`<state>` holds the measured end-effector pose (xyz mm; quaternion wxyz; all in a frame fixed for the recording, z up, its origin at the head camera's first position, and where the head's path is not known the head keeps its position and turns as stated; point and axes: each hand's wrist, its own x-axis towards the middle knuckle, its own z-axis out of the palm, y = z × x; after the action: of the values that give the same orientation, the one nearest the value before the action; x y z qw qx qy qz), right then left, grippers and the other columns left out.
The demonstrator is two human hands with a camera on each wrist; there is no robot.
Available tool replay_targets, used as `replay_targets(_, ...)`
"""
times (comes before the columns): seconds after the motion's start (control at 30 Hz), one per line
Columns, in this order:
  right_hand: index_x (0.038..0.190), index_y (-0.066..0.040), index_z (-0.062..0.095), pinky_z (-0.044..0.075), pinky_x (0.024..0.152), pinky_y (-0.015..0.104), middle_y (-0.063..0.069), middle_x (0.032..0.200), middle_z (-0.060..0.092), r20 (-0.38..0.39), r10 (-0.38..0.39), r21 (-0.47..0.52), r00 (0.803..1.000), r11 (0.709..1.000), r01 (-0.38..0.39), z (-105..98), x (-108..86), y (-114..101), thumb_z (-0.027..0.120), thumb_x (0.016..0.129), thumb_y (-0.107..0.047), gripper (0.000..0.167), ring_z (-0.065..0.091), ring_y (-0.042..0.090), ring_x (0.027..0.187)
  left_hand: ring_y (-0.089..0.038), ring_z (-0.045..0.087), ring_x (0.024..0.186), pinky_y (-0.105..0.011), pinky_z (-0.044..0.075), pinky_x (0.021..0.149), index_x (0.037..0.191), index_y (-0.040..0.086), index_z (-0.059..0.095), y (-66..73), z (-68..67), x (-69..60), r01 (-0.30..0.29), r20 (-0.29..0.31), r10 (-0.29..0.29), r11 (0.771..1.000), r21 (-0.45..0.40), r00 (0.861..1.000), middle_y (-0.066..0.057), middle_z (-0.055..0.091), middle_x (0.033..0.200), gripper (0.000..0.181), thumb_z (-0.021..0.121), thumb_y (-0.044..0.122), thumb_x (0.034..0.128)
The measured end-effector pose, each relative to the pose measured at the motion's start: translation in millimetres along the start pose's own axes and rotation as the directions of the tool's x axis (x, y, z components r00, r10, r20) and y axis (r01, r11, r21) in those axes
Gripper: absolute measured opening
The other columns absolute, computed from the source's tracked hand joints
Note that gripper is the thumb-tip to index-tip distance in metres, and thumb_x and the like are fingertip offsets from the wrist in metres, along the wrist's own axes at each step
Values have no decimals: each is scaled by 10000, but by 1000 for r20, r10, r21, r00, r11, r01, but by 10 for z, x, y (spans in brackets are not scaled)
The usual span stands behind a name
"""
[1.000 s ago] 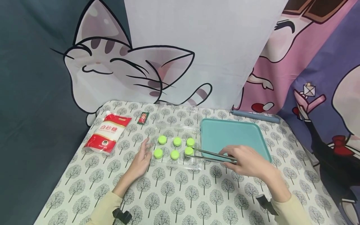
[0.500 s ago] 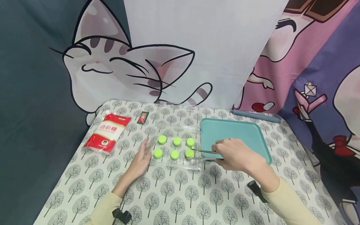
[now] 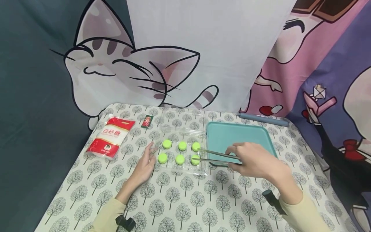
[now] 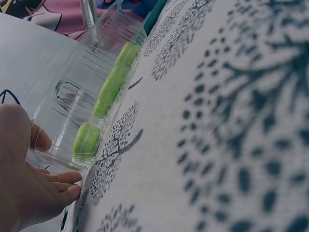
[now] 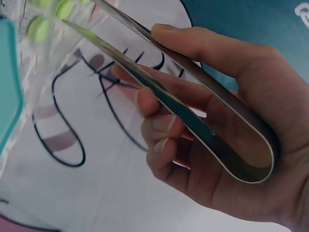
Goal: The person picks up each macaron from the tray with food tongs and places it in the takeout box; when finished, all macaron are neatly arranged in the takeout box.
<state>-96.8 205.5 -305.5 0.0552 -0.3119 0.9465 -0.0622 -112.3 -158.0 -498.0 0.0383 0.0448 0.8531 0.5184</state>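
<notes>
Several bright green macarons (image 3: 180, 159) lie in two rows inside a clear plastic box (image 3: 185, 170), its clear lid (image 3: 183, 117) folded back behind. My left hand (image 3: 146, 165) rests at the box's left wall; in the left wrist view its fingers (image 4: 65, 186) touch the plastic near the base. With my right hand (image 3: 253, 161) I hold steel tweezer tongs (image 3: 218, 153), thumb and fingers on opposite arms. Their tips stand apart at the box's right side. The lower arm crosses over the front right macaron (image 3: 195, 162); the upper tip is beside the back right macaron (image 3: 195, 146).
A turquoise tray (image 3: 217, 135) lies directly right of the box, partly under my right hand. A red and white sugar bag (image 3: 113, 137) and a small dark green and red packet (image 3: 147, 121) are at the left. A blue-grey roll (image 3: 262, 120) lies along the back right edge.
The front right macaron has shifted slightly toward me. The tongs' tips, around it earlier, have spread wider. My right hand moved left, then back right; my left hand stays still.
</notes>
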Motion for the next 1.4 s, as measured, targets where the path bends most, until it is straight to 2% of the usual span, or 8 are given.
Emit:
replay_targets(0.17, 1093, -149, 735, 520, 616, 253, -68, 938, 712, -153, -4, 18, 988, 1000, 7, 84, -146, 182, 804, 842, -244, 277, 567, -3, 688, -487, 410, 1421, -647, 297, 1191, 1615, 76, 130, -5, -4, -4, 5, -1, -5, 1000, -6, 1000, -218, 406, 1578, 626, 403, 95, 1052)
replay_targets(0.37, 1151, -107, 708, 484, 563, 216, -85, 835, 667, -282, 74, 86, 957, 995, -52, 232, -301, 392, 787, 860, -205, 317, 505, -30, 644, -488, 411, 1421, -652, 297, 1189, 1615, 73, 121, -16, -6, -10, 14, 10, -14, 1000, -7, 1000, -221, 398, 1582, 620, 390, 103, 1058)
replay_targets(0.47, 1186, -110, 692, 434, 521, 197, -88, 771, 620, -333, 145, 134, 932, 985, -105, 308, -381, 492, 788, 864, -190, 345, 460, -23, 596, -485, 408, 1424, -650, 297, 1190, 1615, 73, 120, -14, -5, -9, 17, 15, -17, 1000, -13, 1000, -218, 397, 1583, 624, 395, 101, 1055)
replay_targets(0.7, 1266, -64, 662, 405, 514, 212, -7, 786, 625, -450, 285, 188, 846, 957, -222, 474, -556, 701, 792, 868, -197, 440, 475, 44, 631, -484, 398, 1430, -644, 292, 1196, 1611, 63, 134, -13, -6, -5, 15, 4, -15, 1000, -5, 1000, -230, 411, 1570, 639, 412, 82, 1036)
replay_targets(0.93, 1240, -45, 667, 352, 507, 230, 21, 720, 590, -509, 404, 256, 760, 914, -315, 620, -699, 896, 783, 870, -186, 413, 428, 47, 585, -485, 409, 1423, -648, 290, 1195, 1613, 69, 126, -5, -6, -9, 14, 5, -14, 1000, -4, 1000, -221, 399, 1581, 634, 404, 85, 1044)
replay_targets(1.07, 1263, -37, 654, 338, 525, 256, 37, 692, 581, -500, 480, 275, 721, 877, -393, 676, -793, 1009, 756, 895, -218, 423, 424, 83, 575, -489, 421, 1413, -658, 286, 1191, 1616, 72, 118, -1, -9, -15, 13, 9, -13, 1000, -6, 1000, -221, 384, 1592, 634, 398, 86, 1047)
replay_targets(1.27, 1296, -5, 621, 386, 592, 401, 169, 805, 611, -456, 595, 303, 662, 803, -514, 782, -956, 1191, 681, 945, -272, 446, 520, 275, 680, -495, 426, 1407, -660, 288, 1189, 1617, 74, 120, 7, -14, -14, 6, 9, -6, 1000, -3, 1000, -219, 386, 1591, 631, 395, 87, 1049)
replay_targets(1.4, 1299, 21, 600, 428, 636, 528, 290, 918, 640, -430, 640, 314, 636, 767, -559, 867, -1068, 1342, 649, 960, -281, 457, 591, 431, 775, -496, 419, 1411, -656, 289, 1189, 1616, 72, 121, 8, -15, -14, 3, 9, -3, 1000, -2, 1000, -223, 389, 1588, 630, 395, 89, 1050)
